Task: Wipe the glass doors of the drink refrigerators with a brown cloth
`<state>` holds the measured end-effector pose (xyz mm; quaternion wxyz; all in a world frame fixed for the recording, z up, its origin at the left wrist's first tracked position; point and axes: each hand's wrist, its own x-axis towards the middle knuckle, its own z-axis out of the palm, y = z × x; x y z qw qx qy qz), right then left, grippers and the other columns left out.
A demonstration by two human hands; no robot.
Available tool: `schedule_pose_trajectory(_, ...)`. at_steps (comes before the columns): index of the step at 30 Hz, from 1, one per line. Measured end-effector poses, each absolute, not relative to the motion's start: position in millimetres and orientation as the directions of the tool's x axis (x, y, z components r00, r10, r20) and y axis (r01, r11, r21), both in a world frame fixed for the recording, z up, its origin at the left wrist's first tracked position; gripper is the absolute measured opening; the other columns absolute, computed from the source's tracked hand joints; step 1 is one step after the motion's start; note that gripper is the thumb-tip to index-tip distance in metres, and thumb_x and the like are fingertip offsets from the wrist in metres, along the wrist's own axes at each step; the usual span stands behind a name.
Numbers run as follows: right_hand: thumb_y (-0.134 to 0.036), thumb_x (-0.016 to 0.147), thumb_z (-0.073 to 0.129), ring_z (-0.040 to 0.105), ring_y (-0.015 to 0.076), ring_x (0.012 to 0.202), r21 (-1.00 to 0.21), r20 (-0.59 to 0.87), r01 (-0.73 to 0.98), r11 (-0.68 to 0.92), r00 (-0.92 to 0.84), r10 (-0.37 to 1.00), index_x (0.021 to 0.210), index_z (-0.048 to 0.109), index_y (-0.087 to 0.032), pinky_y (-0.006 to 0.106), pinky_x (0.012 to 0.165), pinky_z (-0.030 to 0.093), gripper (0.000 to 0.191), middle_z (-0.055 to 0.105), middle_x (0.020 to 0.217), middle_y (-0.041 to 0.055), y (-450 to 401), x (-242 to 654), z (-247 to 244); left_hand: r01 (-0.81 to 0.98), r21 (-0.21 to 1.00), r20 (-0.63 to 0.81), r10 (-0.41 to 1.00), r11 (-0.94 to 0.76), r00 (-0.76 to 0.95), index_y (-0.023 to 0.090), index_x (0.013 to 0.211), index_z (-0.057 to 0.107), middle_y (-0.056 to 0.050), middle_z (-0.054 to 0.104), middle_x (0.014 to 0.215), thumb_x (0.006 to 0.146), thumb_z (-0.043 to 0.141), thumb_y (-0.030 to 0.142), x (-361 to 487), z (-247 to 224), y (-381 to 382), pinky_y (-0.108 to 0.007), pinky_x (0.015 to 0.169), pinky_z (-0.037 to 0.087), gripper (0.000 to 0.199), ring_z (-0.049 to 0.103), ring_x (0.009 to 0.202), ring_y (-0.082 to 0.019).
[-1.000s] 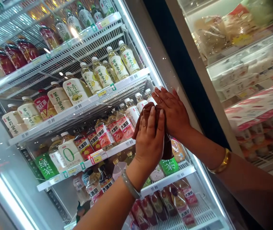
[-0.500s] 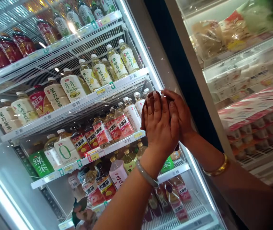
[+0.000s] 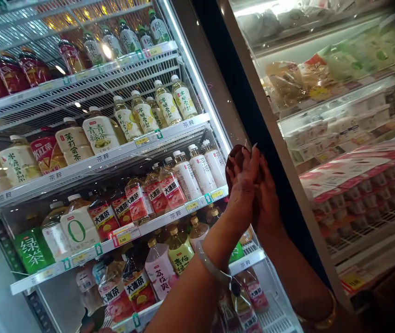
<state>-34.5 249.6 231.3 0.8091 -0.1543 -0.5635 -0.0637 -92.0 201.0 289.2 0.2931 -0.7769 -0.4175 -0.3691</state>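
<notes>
My left hand (image 3: 241, 185), with a pale bangle (image 3: 213, 263) at its wrist, lies over a dark brown rounded thing (image 3: 232, 159), fingers bent across it. From the other side my right hand (image 3: 266, 196) presses against the same thing, palm towards the left one. A gold bangle (image 3: 318, 319) circles the right wrist. The brown thing sits between both hands and is mostly hidden, so its kind does not show. Both hands are raised before the right edge of a lit drinks fridge (image 3: 190, 125).
Bottled teas fill slanted-looking shelves, among them a white bottle marked 0 (image 3: 79, 226), a green tea bottle (image 3: 33, 249) and a pink bottle (image 3: 159, 268). A dark upright post (image 3: 232, 69) divides this fridge from another chiller with bagged food (image 3: 286, 81) and packed cups (image 3: 367, 189).
Both hands have shifted slightly right in view and turned more edge-on. The left fingers are more bent. The view has swung, so the shelves sit further left and more of the right chiller shows.
</notes>
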Motion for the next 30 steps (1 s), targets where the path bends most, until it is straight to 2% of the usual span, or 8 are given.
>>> schedule_pose_trajectory(2,-0.037,0.111,0.039,0.027,0.03,0.165,-0.235,0.922,0.295,0.926,0.371,0.116,0.172,0.022,-0.031,0.065,0.129,0.038,0.064,0.032,0.175,0.013,259.5,-32.4,247.4,0.84,-0.151,0.838,0.384,-0.521,0.389,0.036,0.173,-0.002,0.007,0.013,0.18,0.111,0.006,0.015,-96.8,294.3,198.3,-0.034,0.135,0.033,0.065,0.013,0.164,-0.013)
schedule_pose_trajectory(5,-0.044,0.108,0.046,0.029,0.0322,0.165,-0.23,0.923,0.331,0.915,0.374,0.096,0.166,0.038,-0.028,0.064,0.131,0.035,0.06,0.043,0.169,0.0139,262.6,-29.5,263.0,0.829,-0.131,0.877,0.327,-0.543,0.353,0.032,0.174,-0.001,0.003,0.017,0.181,0.112,0.001,0.022,-100.6,296.1,186.3,-0.033,0.134,0.036,0.062,0.018,0.166,-0.013)
schedule_pose_trajectory(9,-0.036,0.107,0.049,0.043,0.0291,0.157,-0.189,0.952,0.373,0.908,0.297,0.075,0.161,0.046,-0.032,0.058,0.128,0.042,0.054,0.058,0.158,0.0098,250.7,-25.3,240.8,0.874,-0.11,0.89,0.345,-0.474,0.298,0.023,0.175,0.005,-0.006,0.018,0.182,0.111,0.006,0.055,-103.3,272.2,164.6,-0.041,0.14,0.018,0.071,0.009,0.169,-0.018)
schedule_pose_trajectory(11,-0.029,0.105,0.052,0.049,0.0281,0.153,-0.188,0.955,0.398,0.898,0.29,0.071,0.159,0.048,-0.033,0.058,0.127,0.044,0.054,0.062,0.153,0.0088,247.7,-22.5,221.7,0.916,-0.111,0.882,0.387,-0.386,0.27,0.022,0.175,0.003,-0.009,0.016,0.182,0.11,0.012,0.061,-106.9,252.4,157.6,-0.046,0.14,0.01,0.076,0.008,0.169,-0.021)
schedule_pose_trajectory(14,-0.023,0.099,0.06,0.052,0.0309,0.151,-0.212,0.934,0.436,0.874,0.355,0.05,0.158,0.05,-0.031,0.061,0.127,0.043,0.06,0.064,0.15,0.0102,251.6,-20.6,211.1,0.962,-0.111,0.889,0.407,-0.248,0.208,0.024,0.174,-0.001,-0.01,0.016,0.182,0.112,0.022,0.057,-115.5,226.3,155.0,-0.05,0.14,0.009,0.075,0.007,0.169,-0.023)
schedule_pose_trajectory(18,-0.019,0.094,0.062,0.053,0.0342,0.15,-0.254,0.893,0.431,0.866,0.449,0.039,0.15,0.057,-0.027,0.063,0.125,0.043,0.057,0.066,0.147,0.0117,253.2,-28.3,229.8,0.973,-0.111,0.909,0.376,-0.202,0.182,0.023,0.175,0.002,-0.011,0.015,0.182,0.112,0.025,0.054,-125.2,206.6,154.5,-0.049,0.14,0.008,0.074,0.008,0.17,-0.024)
schedule_pose_trajectory(23,-0.016,0.092,0.066,0.055,0.0318,0.147,-0.203,0.941,0.423,0.883,0.335,0.056,0.147,0.059,-0.029,0.057,0.123,0.049,0.057,0.067,0.145,0.0096,230.7,-41.4,207.3,0.986,-0.059,0.917,0.381,-0.156,0.116,0.021,0.175,0.008,-0.012,0.02,0.181,0.112,0.023,0.054,-133.1,183.1,138.9,-0.048,0.139,-0.004,0.073,0.011,0.17,-0.024)
schedule_pose_trajectory(30,-0.021,0.095,0.065,0.053,0.0359,0.149,-0.311,0.916,0.408,0.858,0.369,0.157,0.152,0.057,-0.033,0.071,0.126,0.04,0.059,0.064,0.149,0.0099,234.7,-26.0,159.7,0.991,-0.034,0.904,0.418,-0.128,0.085,0.021,0.174,0.011,-0.011,0.023,0.181,0.112,0.022,0.057,-150.2,144.8,117.3,-0.046,0.138,-0.01,0.073,0.009,0.17,-0.021)
